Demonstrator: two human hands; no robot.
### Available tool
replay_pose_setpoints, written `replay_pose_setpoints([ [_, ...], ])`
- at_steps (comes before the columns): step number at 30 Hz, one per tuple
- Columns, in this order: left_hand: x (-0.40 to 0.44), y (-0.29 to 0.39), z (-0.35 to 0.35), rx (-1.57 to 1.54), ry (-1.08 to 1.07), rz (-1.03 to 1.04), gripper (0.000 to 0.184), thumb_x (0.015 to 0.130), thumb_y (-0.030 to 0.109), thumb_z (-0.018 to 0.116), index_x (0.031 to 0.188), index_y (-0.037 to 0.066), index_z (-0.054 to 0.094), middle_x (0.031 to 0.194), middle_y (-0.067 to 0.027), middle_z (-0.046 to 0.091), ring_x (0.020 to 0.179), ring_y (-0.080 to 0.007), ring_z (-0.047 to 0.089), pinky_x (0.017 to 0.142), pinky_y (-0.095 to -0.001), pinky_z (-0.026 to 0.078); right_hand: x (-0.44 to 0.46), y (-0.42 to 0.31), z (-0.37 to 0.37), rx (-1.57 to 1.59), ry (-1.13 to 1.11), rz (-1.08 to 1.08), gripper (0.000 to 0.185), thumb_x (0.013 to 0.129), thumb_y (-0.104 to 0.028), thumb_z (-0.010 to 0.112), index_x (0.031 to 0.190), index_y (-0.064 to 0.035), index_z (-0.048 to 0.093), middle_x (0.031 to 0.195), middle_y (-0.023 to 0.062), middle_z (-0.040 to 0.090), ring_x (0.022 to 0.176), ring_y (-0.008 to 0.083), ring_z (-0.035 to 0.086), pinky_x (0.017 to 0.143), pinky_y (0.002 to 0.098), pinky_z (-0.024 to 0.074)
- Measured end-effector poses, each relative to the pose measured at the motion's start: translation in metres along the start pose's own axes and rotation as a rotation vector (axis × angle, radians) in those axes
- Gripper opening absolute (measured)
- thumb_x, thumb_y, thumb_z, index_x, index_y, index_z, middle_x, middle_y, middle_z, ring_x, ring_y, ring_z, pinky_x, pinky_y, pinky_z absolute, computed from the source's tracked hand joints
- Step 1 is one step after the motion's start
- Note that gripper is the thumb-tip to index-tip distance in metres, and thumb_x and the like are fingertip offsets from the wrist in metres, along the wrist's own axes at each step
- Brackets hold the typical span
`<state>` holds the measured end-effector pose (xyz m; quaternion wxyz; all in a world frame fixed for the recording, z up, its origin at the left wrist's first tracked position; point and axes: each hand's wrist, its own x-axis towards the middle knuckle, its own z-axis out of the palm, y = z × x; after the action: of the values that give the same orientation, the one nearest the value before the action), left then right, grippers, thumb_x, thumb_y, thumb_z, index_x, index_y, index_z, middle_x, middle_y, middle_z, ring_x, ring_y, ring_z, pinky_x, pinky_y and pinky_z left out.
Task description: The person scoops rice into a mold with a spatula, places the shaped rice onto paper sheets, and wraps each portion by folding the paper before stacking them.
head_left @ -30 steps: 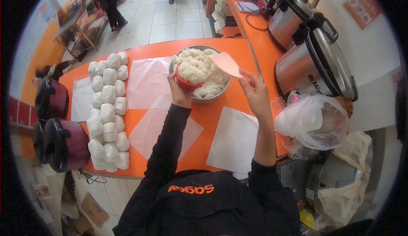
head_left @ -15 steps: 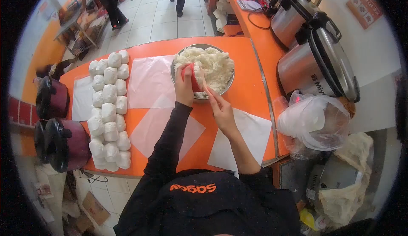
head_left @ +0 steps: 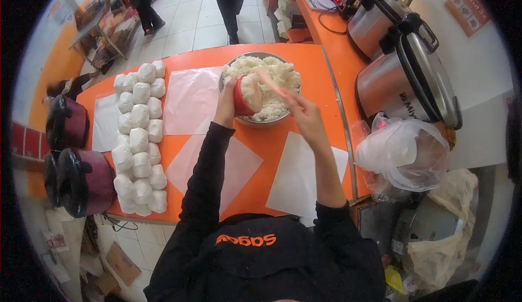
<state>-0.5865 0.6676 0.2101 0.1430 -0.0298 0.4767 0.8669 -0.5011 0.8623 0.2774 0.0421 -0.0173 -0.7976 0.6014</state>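
Note:
My left hand (head_left: 225,103) is closed around a red cup (head_left: 239,98), tilted and filled with white rice, over the near left rim of a metal bowl (head_left: 222,79). Cooked rice (head_left: 274,106) is heaped inside that bowl. In my right hand (head_left: 305,114) is a pale rice paddle (head_left: 270,81), gripped by its handle. Its blade is just above the rice, to the right of the cup. Sheets of paper lie near my forearms: a pinkish one (head_left: 190,101), another turned cornerwise (head_left: 217,160), and a white one (head_left: 296,177) under my right forearm.
Several white wrapped bundles (head_left: 140,117) are stacked in rows on the orange table (head_left: 310,73) at left. Dark purple lidded pots (head_left: 98,188) stand beyond them. Large steel rice cookers (head_left: 391,87) and a plastic bag (head_left: 424,160) stand at right. Two people's legs (head_left: 231,3) show ahead.
The paddle has lifted away from the cup toward the upper right, with my right hand moving right and up. My left hand has turned the cup slightly. A person ahead has stepped closer.

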Motion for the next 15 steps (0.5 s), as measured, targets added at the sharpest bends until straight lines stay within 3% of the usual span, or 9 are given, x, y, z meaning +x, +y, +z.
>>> replay_pose_setpoints([
  [3, -0.001, 0.003, -0.002, -0.007, -0.026, -0.059, 0.057, 0.091, 0.05, 0.045, 0.126, 0.004, 0.048, 0.113, -0.0134, 0.059, 0.09, -0.023, 0.065, 0.065, -0.0361, 0.057, -0.001, 0.015, 0.023, 0.021, -0.013, -0.075, 0.032, 0.095, -0.026, 0.053, 0.119, -0.0061, 0.062, 0.101, 0.0096, 0.069, 0.08, 0.0118, 0.058, 0.075, 0.0269, 0.0461],
  [6, 0.005, 0.006, -0.005, 0.064, -0.007, -0.007, 0.06, 0.09, 0.054, 0.044, 0.126, 0.006, 0.048, 0.114, -0.0131, 0.058, 0.085, -0.024, 0.066, 0.055, -0.0378, 0.057, -0.011, 0.02, 0.031, -0.089, -0.116, 0.04, 0.037, 0.097, -0.027, 0.052, 0.124, -0.0027, 0.058, 0.108, 0.0085, 0.066, 0.099, 0.0109, 0.058, 0.088, 0.026, 0.0447],
  [10, -0.015, 0.026, 0.019, 0.215, 0.077, -0.05, 0.065, 0.09, 0.058, 0.041, 0.129, 0.007, 0.045, 0.118, -0.0135, 0.058, 0.097, -0.0236, 0.063, 0.057, -0.0371, 0.057, -0.002, 0.03, 0.029, 0.064, -0.06, 0.038, 0.036, 0.097, -0.028, 0.052, 0.123, -0.003, 0.059, 0.097, 0.0058, 0.068, 0.089, 0.0097, 0.058, 0.079, 0.0265, 0.0455],
  [13, -0.012, 0.023, 0.02, 0.02, 0.066, -0.039, 0.063, 0.09, 0.058, 0.042, 0.13, 0.009, 0.044, 0.118, -0.0138, 0.057, 0.089, -0.0267, 0.065, 0.057, -0.04, 0.058, 0.006, 0.018, 0.012, 0.113, -0.006, 0.05, 0.034, 0.096, -0.028, 0.054, 0.121, -0.0072, 0.06, 0.085, 0.0077, 0.068, 0.073, 0.0114, 0.057, 0.067, 0.0295, 0.0457],
  [15, -0.01, 0.021, 0.019, 0.029, 0.082, -0.02, 0.063, 0.09, 0.058, 0.042, 0.13, 0.009, 0.044, 0.118, -0.0135, 0.057, 0.095, -0.0268, 0.063, 0.059, -0.0394, 0.058, -0.001, 0.003, 0.01, 0.034, 0.114, 0.012, 0.033, 0.095, -0.026, 0.053, 0.121, -0.0075, 0.06, 0.082, 0.0113, 0.067, 0.069, 0.0154, 0.059, 0.064, 0.0318, 0.0457],
])
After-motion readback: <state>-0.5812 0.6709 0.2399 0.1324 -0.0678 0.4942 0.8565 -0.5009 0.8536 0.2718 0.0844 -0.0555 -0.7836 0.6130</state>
